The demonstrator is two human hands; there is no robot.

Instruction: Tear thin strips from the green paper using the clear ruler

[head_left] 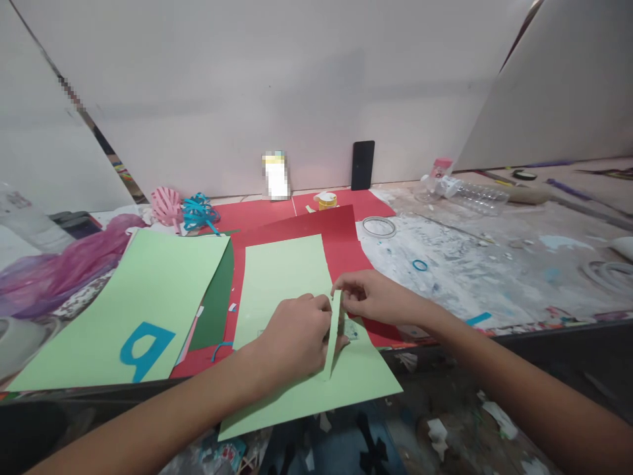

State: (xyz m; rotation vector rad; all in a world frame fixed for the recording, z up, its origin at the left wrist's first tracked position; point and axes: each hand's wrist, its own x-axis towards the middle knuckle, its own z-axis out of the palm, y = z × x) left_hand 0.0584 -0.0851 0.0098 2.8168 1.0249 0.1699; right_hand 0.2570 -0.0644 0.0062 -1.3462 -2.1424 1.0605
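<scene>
A narrow strip of light green paper (333,336) stands up between my hands, above a light green sheet (283,270). Whether the strip is a fold of that sheet or a separate piece, I cannot tell. My left hand (301,333) rests on the sheet, its curled fingers closed on the strip's lower part and partly hidden behind it. With thumb and fingertips, my right hand (366,295) pinches the strip's upper end. The sheet lies over red paper (341,227), and its near edge hangs past the table edge.
To the left lies another light green sheet (163,277) with a blue paper cutout (158,336). Paper pompoms (167,204), a yellow tape roll (327,200) and a dark phone (362,165) are at the back. A clear plastic bottle (479,196) lies at the right.
</scene>
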